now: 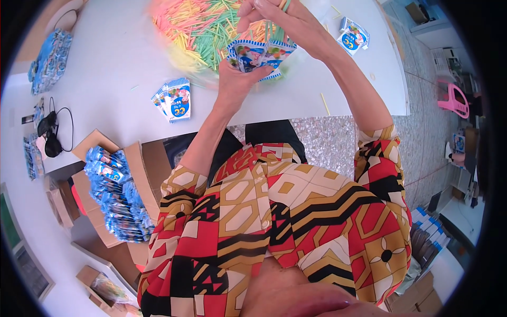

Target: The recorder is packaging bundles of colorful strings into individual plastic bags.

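Note:
My left hand [236, 79] grips a fan of small blue-and-white printed packets [257, 54] over the white table [111, 63]. My right hand [285, 21] is above them, pinching a few thin coloured sticks [270, 30] that reach down to the packets' open tops. Behind both hands lies a big heap of coloured sticks [203, 29] in pink, yellow, green and orange.
More packets lie on the table at left [173, 99] and far right [354, 36]. A cardboard box [138, 168] full of filled packets [117, 195] stands by my left knee. Black cables [50, 132] lie at the table's left; a pink plastic stool [453, 99] stands right.

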A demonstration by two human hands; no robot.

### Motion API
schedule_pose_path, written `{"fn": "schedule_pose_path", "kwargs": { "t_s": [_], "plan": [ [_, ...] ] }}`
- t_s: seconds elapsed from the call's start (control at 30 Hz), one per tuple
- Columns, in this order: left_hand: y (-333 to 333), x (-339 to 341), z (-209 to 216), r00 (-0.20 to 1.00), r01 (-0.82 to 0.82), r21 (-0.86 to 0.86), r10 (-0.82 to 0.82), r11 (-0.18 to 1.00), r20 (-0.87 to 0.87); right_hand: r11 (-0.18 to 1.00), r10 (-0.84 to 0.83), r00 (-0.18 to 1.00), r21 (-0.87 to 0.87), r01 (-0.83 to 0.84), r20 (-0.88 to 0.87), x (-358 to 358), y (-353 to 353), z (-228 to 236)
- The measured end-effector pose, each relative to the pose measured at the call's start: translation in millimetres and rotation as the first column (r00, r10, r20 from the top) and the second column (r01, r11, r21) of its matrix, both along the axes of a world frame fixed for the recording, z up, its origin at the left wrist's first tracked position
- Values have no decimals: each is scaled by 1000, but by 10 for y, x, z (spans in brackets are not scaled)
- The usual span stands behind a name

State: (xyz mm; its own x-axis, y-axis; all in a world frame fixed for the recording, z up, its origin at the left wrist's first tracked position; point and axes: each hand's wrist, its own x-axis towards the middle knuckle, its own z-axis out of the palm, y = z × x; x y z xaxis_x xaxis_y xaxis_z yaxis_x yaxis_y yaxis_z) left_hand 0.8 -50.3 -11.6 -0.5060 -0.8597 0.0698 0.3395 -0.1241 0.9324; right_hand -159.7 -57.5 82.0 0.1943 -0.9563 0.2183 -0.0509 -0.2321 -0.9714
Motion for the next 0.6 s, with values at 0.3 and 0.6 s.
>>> {"fn": "schedule_pose_path", "kwargs": {
  "t_s": [0.3, 0.6],
  "plan": [
    [-71, 9, 19, 997, -2, 40, 5, 999, -76, 932, 19, 978, -351, -93, -209, -28, -118, -38],
    [-189, 44, -2, 1000, -23, -23, 23, 999, 16, 995, 65, 911, -43, -91, -406, 108, -33, 159]
  ]
}}
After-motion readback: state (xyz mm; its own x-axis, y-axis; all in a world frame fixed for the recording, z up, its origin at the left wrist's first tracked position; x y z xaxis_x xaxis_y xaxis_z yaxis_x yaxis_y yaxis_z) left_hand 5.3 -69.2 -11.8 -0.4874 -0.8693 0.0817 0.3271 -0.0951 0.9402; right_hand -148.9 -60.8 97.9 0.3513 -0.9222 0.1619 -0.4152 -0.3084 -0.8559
